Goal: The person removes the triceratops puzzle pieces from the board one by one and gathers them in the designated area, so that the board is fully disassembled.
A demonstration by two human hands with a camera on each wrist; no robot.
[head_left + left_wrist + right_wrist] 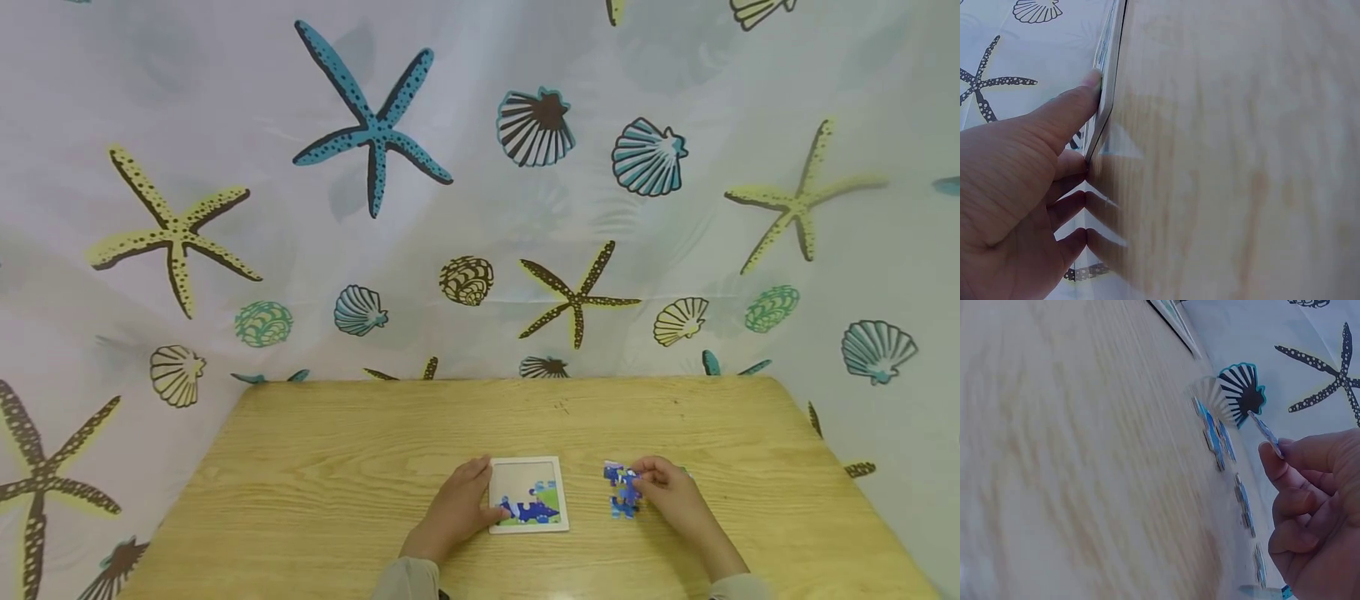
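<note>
- Left hand (459,504) holds tray (562,493) at left rim, thumb over edge.
- Tray on table (337,467), left of loose pieces (622,507).
- Right hand (670,493) pinches one piece (1266,434), thumb to forefinger.
- Risk: slack pinch could drop it; dragging left thumb might unseat placed pieces (536,511).

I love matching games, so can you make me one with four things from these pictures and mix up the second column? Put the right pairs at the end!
Things:
1. Left hand
2. Right hand
3. White frame
4. Table

Matches:
A. Pinching a puzzle piece
B. Yellowish-brown with wood grain
C. Holding the edge of something white
D. Partly filled with colourful pieces

Right pairs: 1-C, 2-A, 3-D, 4-B
</note>
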